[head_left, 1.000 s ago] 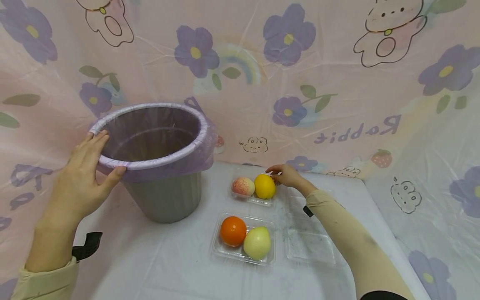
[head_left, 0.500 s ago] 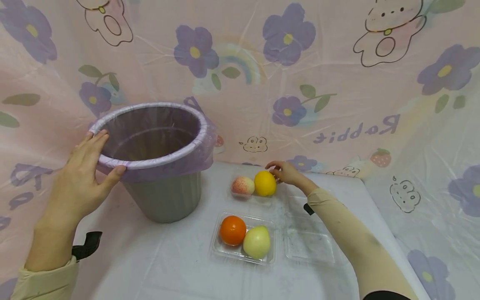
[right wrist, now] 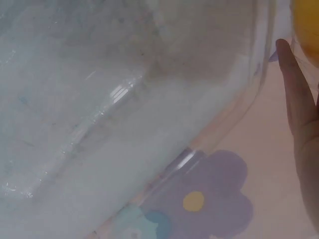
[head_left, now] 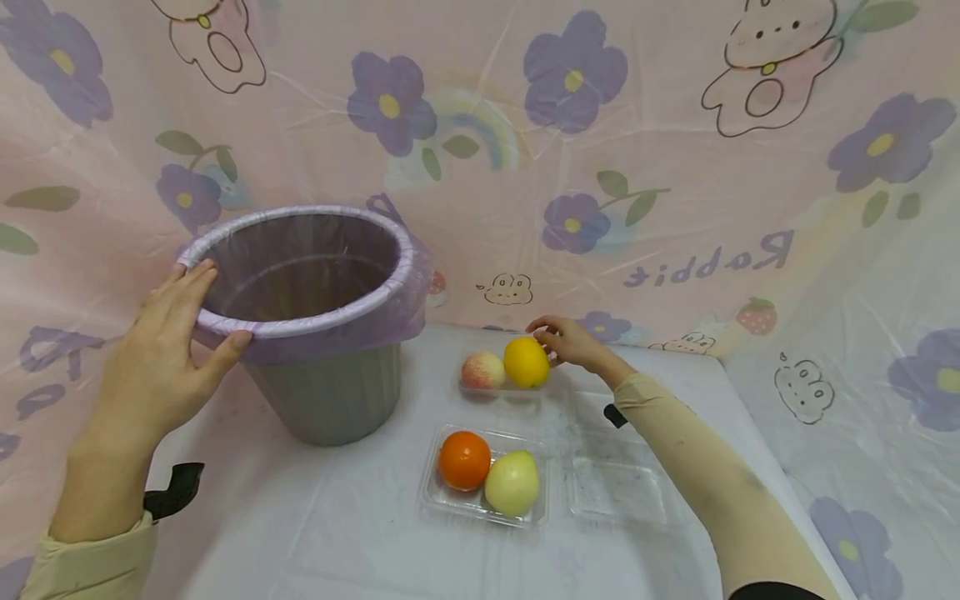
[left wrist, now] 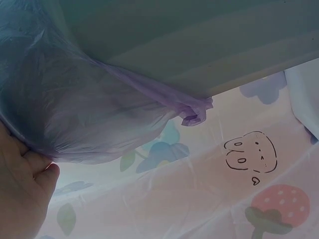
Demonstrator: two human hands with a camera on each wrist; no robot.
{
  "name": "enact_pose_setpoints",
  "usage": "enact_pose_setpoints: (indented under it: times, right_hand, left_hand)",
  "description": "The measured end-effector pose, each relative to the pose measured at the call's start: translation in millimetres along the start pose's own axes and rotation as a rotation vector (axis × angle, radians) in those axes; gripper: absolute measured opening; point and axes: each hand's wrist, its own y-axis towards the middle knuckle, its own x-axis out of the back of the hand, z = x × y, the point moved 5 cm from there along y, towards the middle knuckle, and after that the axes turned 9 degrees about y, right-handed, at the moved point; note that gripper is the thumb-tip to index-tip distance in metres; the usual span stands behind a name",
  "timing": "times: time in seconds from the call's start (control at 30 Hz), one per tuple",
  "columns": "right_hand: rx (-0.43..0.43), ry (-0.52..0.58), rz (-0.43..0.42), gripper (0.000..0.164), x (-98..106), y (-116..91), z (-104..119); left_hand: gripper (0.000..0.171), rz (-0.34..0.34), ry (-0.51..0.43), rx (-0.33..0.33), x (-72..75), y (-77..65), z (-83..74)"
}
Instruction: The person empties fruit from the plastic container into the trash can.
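Observation:
My left hand (head_left: 161, 354) holds the rim of a grey trash can (head_left: 330, 396), fingers over the edge and thumb outside. A lilac bag (left wrist: 89, 109) lines the can and folds over its rim. On the far part of the table, my right hand (head_left: 568, 343) pinches the right edge of a clear plastic fruit container (head_left: 517, 394). A peach (head_left: 482, 372) and a round yellow fruit (head_left: 527, 362) sit in it, the yellow one right beside my fingers and higher than the peach. In the right wrist view the thumb (right wrist: 294, 82) shows close to the yellow fruit.
Nearer me, an open clear container (head_left: 431, 492) holds an orange (head_left: 464, 460) and a pale yellow-green pear (head_left: 512, 483). Its see-through lid (head_left: 618, 492) lies to the right. A printed curtain (head_left: 480, 208) hangs directly behind the white-covered table (head_left: 360, 533).
My right hand has risen slightly, and the container's right end has come up with the yellow fruit; the peach has shifted only a little. My left hand stays on the rim.

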Motion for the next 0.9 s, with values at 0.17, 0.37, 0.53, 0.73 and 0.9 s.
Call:
enact_pose_setpoints:
  times: [0.17,0.37,0.53,0.73,0.9]
  right_hand:
    - [0.02,0.055,-0.03,0.036,1.4,-6.1,9.3]
    - [0.057,0.171,-0.118,0.039,10.2,-14.9,23.9]
    - [0.049,0.262,-0.241,0.04,23.4,-26.3,33.8]
    - [0.092,0.334,-0.388,0.04,38.0,-42.8,55.3]
    - [0.136,0.435,-0.445,0.043,45.7,-53.7,76.6]
  left_hand:
    - [0.078,0.005,-0.002,-0.003,-0.5,0.0,-0.3]
    - [0.078,0.003,-0.01,0.001,-0.4,-0.4,-0.8]
    - [0.077,0.014,-0.009,0.0,-1.2,-0.5,-0.7]
    - [0.077,0.021,-0.017,0.009,-2.0,-1.8,0.9]
    - [0.078,0.01,-0.018,0.01,-1.4,-1.4,0.8]
